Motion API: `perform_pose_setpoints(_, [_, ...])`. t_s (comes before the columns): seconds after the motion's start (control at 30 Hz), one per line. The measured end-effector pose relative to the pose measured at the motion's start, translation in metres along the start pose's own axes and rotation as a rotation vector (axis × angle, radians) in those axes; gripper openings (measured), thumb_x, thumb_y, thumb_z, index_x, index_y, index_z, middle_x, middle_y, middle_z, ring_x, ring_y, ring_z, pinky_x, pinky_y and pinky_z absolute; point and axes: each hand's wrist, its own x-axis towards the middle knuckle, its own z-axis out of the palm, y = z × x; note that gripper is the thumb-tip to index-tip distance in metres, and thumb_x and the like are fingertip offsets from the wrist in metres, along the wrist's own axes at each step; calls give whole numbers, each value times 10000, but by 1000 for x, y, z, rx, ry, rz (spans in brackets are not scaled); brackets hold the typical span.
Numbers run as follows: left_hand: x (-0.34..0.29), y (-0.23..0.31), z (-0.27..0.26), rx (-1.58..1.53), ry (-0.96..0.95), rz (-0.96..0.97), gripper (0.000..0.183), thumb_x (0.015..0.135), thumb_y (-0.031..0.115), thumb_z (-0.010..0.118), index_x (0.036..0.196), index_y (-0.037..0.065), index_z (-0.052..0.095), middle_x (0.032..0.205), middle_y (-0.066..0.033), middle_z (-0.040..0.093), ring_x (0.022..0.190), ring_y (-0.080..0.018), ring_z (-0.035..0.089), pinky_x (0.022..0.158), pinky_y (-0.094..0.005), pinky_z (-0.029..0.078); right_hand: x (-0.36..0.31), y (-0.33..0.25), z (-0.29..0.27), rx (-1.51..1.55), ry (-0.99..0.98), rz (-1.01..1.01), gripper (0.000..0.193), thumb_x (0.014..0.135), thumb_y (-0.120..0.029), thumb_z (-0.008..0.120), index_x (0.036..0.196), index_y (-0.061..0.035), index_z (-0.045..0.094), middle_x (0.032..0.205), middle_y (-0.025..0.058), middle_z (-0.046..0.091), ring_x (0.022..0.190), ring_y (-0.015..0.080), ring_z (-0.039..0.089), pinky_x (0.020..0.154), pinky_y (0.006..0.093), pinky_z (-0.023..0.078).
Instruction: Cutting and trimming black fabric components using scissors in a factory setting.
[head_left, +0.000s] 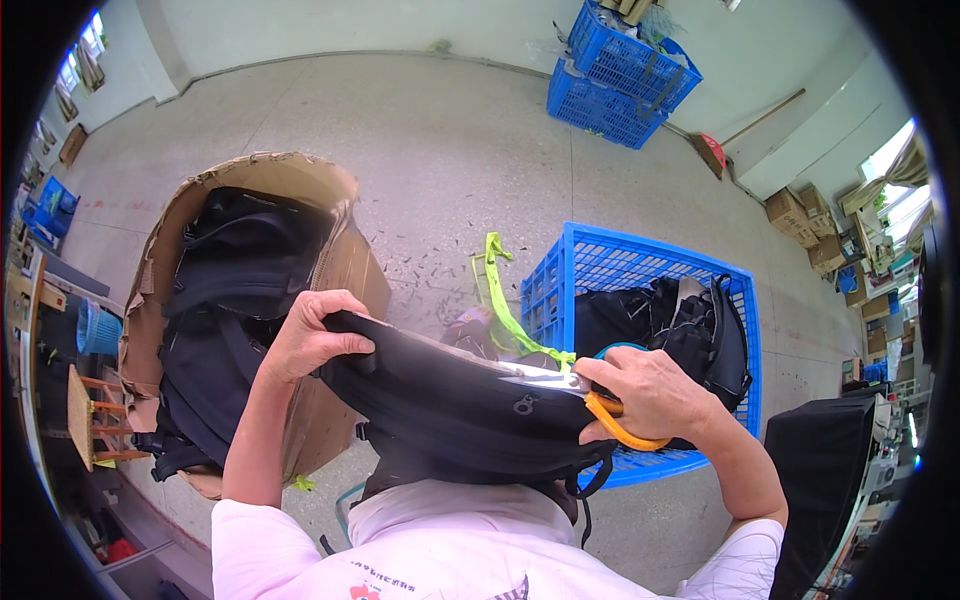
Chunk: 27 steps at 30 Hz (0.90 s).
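Observation:
A black fabric bag [440, 395] with thin straps lies across my lap, its upper edge held up and stretched between my hands. My left hand [315, 340] is closed on the bag's left corner, thumb on the near side. In my right hand [655, 390] is a pair of scissors [628, 432] with orange handles. Their blades lie along the bag's top edge and point left; whether they are cutting cannot be seen. A neon yellow-green strap [500, 300] stretches over the far side and ends beside the scissors.
At left stands a cardboard box [345, 270] full of black bags [245, 250]. A blue plastic crate [565, 275] with more black bags [690, 320] is at right. Dark scraps [430, 265] litter the floor between them. Farther off are stacked blue crates [605, 105] and a red dustpan [708, 152].

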Motion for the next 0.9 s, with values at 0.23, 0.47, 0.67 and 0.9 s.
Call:
perform_pose_setpoints(0.23, [-7,3,2,-30,-10,-37,192,631,-7,772,769,12,638,705,4,606,669,-62,548,635,-202,437,5,3,7,13,-42,-28,516,741,-482,681,1006,-58,554,682,80,550,613,220,552,506,311,443])
perform_pose_setpoints(0.47, [-14,0,2,-40,16,-25,190,629,-1,773,762,11,638,699,2,610,668,-67,554,634,-204,439,2,2,13,39,-55,-20,407,794,-475,630,886,-95,516,629,75,533,564,208,546,460,324,418])
perform_pose_setpoints(0.67, [-17,8,3,50,4,18,192,619,1,771,752,6,633,693,-6,612,665,-72,558,630,-211,442,13,-9,-1,19,-52,-28,470,748,-536,650,916,-114,527,655,69,509,649,210,536,521,337,405])
perform_pose_setpoints(0.9, [-24,5,6,87,32,64,182,631,8,762,756,6,630,692,-14,608,656,-78,556,612,-213,439,24,-10,5,49,-79,-54,459,758,-534,637,894,-111,523,629,61,504,621,205,536,515,332,406])
